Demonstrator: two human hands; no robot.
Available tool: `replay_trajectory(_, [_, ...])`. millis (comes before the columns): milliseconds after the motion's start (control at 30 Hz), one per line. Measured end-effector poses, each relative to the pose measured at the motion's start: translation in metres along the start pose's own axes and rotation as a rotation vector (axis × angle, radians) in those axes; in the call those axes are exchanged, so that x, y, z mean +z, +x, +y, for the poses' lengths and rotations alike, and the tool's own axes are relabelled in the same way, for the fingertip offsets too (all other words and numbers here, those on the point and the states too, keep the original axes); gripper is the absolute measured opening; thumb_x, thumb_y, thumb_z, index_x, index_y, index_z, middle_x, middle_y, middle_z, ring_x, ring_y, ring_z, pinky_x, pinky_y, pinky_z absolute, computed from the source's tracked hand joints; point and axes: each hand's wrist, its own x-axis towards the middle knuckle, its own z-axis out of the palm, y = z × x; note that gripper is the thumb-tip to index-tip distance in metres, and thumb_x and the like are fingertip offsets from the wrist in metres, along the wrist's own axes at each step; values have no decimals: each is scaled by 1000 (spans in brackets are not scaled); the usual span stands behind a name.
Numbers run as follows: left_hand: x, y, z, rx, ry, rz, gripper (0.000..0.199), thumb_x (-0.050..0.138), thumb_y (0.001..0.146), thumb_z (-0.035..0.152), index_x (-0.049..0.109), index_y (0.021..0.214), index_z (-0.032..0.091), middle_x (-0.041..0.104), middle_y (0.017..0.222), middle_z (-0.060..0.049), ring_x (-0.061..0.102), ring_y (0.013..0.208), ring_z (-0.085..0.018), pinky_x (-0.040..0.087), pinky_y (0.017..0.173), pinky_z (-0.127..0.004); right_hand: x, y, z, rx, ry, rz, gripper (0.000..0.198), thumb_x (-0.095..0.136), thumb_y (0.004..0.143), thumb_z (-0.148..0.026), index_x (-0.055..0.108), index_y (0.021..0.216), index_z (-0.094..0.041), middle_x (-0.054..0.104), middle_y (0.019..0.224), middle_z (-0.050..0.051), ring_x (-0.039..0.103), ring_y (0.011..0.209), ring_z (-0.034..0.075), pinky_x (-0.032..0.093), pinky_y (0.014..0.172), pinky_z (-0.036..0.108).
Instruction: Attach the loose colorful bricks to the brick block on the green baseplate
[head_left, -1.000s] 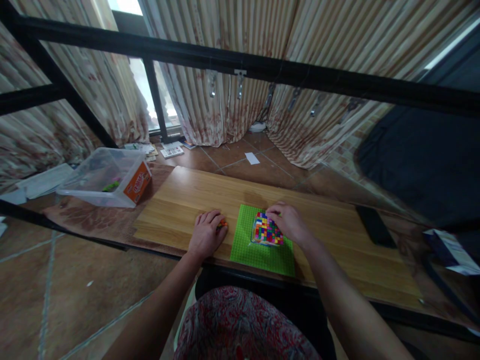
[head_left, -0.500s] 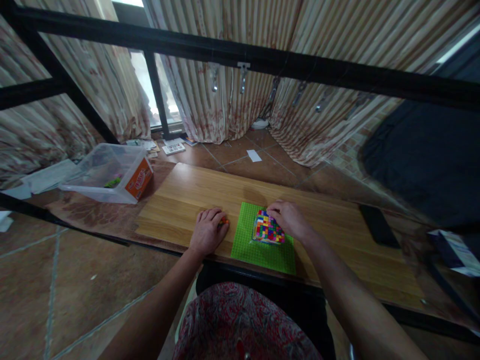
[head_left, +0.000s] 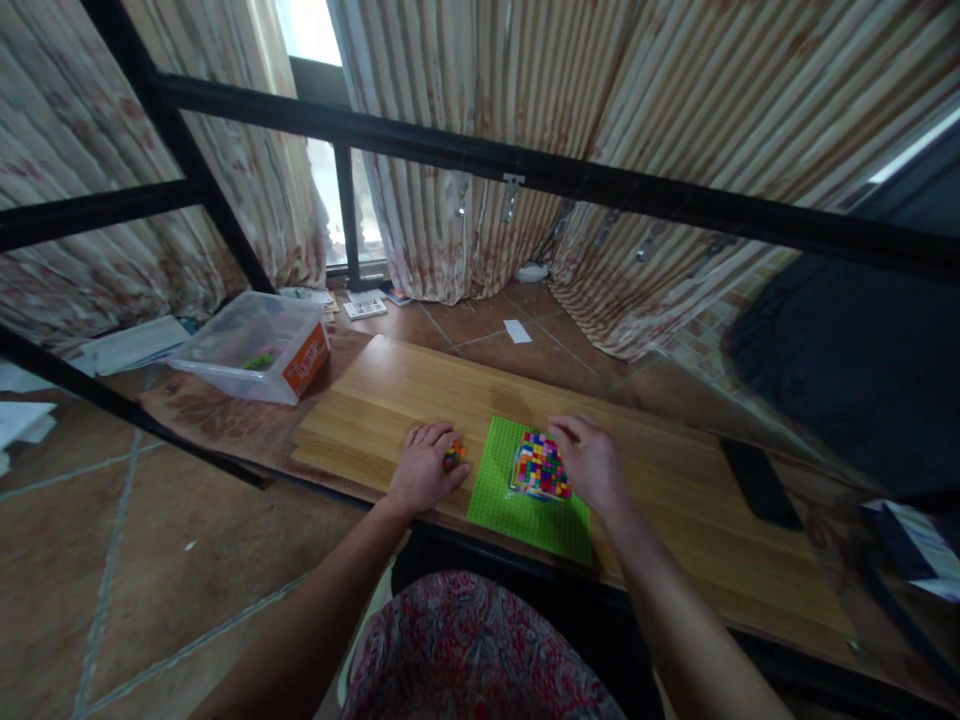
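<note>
- Block of small studded plastic bricks in mixed colours (red, yellow, blue, pink, white) (head_left: 541, 467): sits on a bright green square studded plastic baseplate (head_left: 499, 510), toward its far right part; green shows to the left and on the near side.
- Right hand (head_left: 589, 462): at the far right corner of the block, fingers bent, thumb and forefinger close together. Cannot tell whether a brick is pinched between them, nor whether the tips touch the block.
- Left hand (head_left: 424, 470): left of the baseplate, palm down, loosely curved, thumb apart from the fingers. Cannot tell how firm the grip is.
- Small cluster of orange and other coloured bricks (head_left: 454, 456): in the gap between left thumb and forefinger, partly hidden.
- Long wood-grain board (head_left: 675, 510): under baseplate and left hand.
- Flat black rectangular object (head_left: 760, 483): toward the board's right end, well apart from the hands.
- Clear plastic tub with an orange label (head_left: 274, 385): left of the board, on a brown patterned cloth (head_left: 225, 415); a few green and pink pieces inside.
- Far side: white sheet of paper (head_left: 517, 331) on brown floor tiles, pleated beige curtains with reddish marks (head_left: 420, 220) beyond, black metal rail (head_left: 450, 145) crossing in front.
</note>
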Motion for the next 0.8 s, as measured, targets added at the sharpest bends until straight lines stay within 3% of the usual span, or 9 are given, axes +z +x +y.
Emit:
replay_trajectory(133, [-3,0,2,0,-27,-21,49,67,77,39,59,122,22,60,131,-11,52,121,-29,36,107,-49,19,-14,-32,-84,3,-136,24,47,92,-24,71,95,-20,69,92,5,64,85,17,48,81,30])
replay_trajectory(300, [-4,-2,-1,-4,-152,-39,59,65,74,31,52,131,20,59,132,-12,52,122,-29,37,108,-50,60,-16,-60,-142,-217,-381,19,54,89,-13,70,98,-17,70,100,9,62,98,20,44,93,31])
replay_trajectory(400, [-2,-5,-9,-66,-337,52,63,55,77,24,44,138,19,57,134,-12,52,125,-27,39,109,-48,79,-8,-64,-109,-323,-471,18,55,89,-15,69,100,-17,70,104,10,61,104,22,42,95,32])
replay_trajectory(567, [7,-8,-25,-293,-602,355,58,39,83,20,39,140,19,58,131,-11,55,124,-22,43,109,-45,98,2,-60,-99,-418,-536,16,55,90,-18,69,98,-17,68,104,11,62,102,22,42,91,31])
replay_trajectory(800, [10,-6,-27,-340,-650,374,53,39,83,21,46,135,17,60,128,-12,58,121,-23,47,106,-44,103,-2,-58,-95,-441,-520,18,51,89,-14,69,92,-17,68,99,10,62,97,20,43,85,29])
